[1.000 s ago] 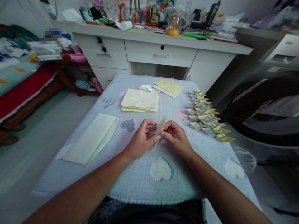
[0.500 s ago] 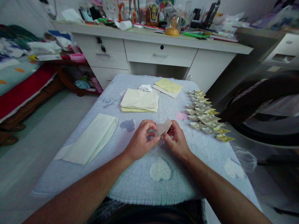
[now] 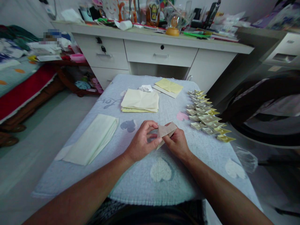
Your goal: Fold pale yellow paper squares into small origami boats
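Note:
A small piece of folded paper (image 3: 166, 130) is held up between my two hands, over the middle of the cloth-covered table (image 3: 138, 187). My left hand (image 3: 145, 139) pinches its left edge, thumb below and fingers curled behind. At its right side, my right hand (image 3: 177, 140) grips it with the thumb pressed against the fold; some of its fingers are hidden by the paper. Beyond my hands lies a stack of creased pale-yellow paper sheets (image 3: 140, 100). Several folded paper boats (image 3: 206, 115) stand in rows to the right.
On the table's left lies a folded pale-green paper bundle (image 3: 91, 140). A yellow sheet (image 3: 169, 85) and crumpled white paper (image 3: 145, 88) are at the back. A cluttered white desk (image 3: 161, 47) stands behind, a washing machine (image 3: 281, 93) to the right, a bed (image 3: 21, 81) to the left.
The folded paper has turned a little and shifted slightly right. My right thumb has moved onto its front face, while my left hand keeps nearly the same place.

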The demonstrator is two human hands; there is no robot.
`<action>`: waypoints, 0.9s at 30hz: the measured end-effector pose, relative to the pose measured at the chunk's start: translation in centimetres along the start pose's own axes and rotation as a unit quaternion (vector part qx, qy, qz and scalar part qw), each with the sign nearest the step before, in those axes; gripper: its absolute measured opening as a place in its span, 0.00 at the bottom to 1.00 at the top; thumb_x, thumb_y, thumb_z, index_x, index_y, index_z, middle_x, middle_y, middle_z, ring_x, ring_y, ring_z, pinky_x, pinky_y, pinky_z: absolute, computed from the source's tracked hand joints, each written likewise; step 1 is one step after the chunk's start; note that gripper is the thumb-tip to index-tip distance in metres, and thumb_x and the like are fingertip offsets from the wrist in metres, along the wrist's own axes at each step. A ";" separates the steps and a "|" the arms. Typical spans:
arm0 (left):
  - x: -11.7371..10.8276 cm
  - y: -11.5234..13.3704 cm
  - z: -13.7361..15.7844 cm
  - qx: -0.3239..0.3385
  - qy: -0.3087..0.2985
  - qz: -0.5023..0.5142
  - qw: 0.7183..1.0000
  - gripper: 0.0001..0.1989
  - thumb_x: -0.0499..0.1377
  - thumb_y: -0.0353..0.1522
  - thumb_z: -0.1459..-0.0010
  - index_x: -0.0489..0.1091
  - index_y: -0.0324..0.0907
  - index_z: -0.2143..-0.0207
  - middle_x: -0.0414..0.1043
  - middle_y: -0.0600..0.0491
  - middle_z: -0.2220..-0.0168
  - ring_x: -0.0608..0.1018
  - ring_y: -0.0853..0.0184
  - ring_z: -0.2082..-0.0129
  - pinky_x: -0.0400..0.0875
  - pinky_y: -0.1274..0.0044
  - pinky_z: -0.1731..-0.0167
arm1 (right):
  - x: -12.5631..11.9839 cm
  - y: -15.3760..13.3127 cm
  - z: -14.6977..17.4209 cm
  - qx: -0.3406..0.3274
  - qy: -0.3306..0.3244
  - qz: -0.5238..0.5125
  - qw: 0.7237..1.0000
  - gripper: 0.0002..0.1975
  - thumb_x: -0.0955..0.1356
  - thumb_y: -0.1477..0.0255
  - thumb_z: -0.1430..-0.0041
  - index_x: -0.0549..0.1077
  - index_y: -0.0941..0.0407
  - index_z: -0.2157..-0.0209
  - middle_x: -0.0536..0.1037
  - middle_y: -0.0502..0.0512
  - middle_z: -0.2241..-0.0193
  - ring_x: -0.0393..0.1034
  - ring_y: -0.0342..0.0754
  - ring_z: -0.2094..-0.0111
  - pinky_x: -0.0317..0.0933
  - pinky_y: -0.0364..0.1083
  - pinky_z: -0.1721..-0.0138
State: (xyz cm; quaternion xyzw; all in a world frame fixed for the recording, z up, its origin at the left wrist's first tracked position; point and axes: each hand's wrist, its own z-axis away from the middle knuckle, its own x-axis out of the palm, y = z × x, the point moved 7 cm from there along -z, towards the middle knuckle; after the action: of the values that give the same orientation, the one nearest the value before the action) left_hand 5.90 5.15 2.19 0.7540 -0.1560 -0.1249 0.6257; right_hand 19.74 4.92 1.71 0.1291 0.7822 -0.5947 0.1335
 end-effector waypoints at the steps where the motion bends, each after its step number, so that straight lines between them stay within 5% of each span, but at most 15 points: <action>1: 0.0 -0.1 0.0 -0.008 0.000 0.013 1.000 0.18 0.64 0.32 0.46 0.61 0.45 0.55 0.62 0.49 0.48 0.71 0.59 0.45 0.72 0.71 0.52 | 0.0 0.1 0.0 0.002 0.003 0.003 1.000 0.03 0.66 0.70 0.43 0.67 0.54 0.69 0.70 0.46 0.77 0.63 0.43 0.77 0.57 0.42 0.74; 7: 0.1 -0.3 -0.1 -0.058 -0.002 0.056 0.997 0.21 0.64 0.33 0.47 0.61 0.44 0.52 0.66 0.46 0.48 0.71 0.56 0.44 0.70 0.67 0.49 | -0.3 0.4 0.0 0.009 0.024 0.040 0.999 0.02 0.66 0.72 0.46 0.67 0.54 0.70 0.69 0.46 0.78 0.62 0.43 0.77 0.56 0.42 0.74; 21: 0.5 -0.9 -0.1 -0.063 -0.010 0.077 0.995 0.26 0.67 0.35 0.50 0.60 0.46 0.50 0.60 0.47 0.44 0.71 0.58 0.46 0.71 0.69 0.51 | -0.4 -0.4 -0.1 -0.011 0.003 0.069 0.998 0.04 0.66 0.73 0.47 0.66 0.54 0.73 0.68 0.45 0.79 0.61 0.42 0.78 0.54 0.41 0.75; 27: -0.1 -2.6 -0.4 -0.132 0.023 0.114 0.984 0.19 0.59 0.44 0.41 0.68 0.42 0.52 0.72 0.46 0.53 0.76 0.61 0.54 0.72 0.69 0.55 | 0.0 -1.2 0.0 -0.066 -0.015 0.133 0.989 0.04 0.66 0.76 0.46 0.67 0.54 0.73 0.70 0.47 0.77 0.64 0.43 0.76 0.55 0.42 0.72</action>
State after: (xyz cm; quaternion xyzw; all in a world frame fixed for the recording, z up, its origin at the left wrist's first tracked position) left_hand 6.15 6.03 -0.24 0.6450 -0.2083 -0.0547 0.7332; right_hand 19.34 4.58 2.75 0.2138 0.7937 -0.5206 0.2308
